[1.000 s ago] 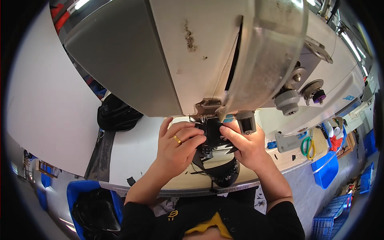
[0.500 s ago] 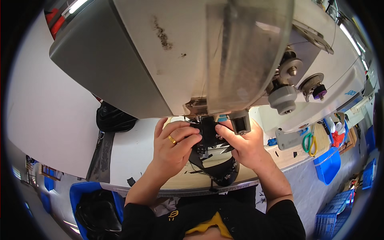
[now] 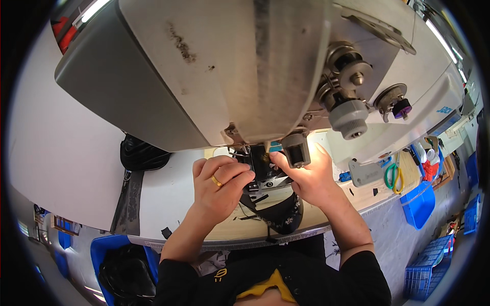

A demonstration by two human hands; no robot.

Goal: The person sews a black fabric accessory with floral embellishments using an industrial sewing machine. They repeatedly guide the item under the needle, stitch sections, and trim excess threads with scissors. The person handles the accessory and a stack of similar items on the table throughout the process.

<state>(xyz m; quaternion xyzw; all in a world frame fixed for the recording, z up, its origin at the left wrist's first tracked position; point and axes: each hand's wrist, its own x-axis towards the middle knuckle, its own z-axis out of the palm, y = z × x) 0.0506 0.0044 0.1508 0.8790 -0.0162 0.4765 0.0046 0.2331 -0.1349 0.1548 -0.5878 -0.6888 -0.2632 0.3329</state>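
Under the head of a large white and grey sewing machine, both of my hands are at a black material piece by the needle area. My left hand, with a gold ring, has curled fingers pressed along the piece's left side. My right hand pinches its right side with the thumb; the other fingers are partly hidden behind the machine's parts. A curved black band with small light flecks hangs toward me on the table's near edge. The machine hides the stitching spot.
Green- and yellow-handled scissors lie at the right, above a blue bin. A black bag-like item sits at the left. Below it stands a blue tub holding black goods. Dark scraps dot the table.
My right thumb has moved up and left along the black piece, toward the machine's needle area. My left hand has shifted slightly left. The machine appears farther left as the view has shifted.
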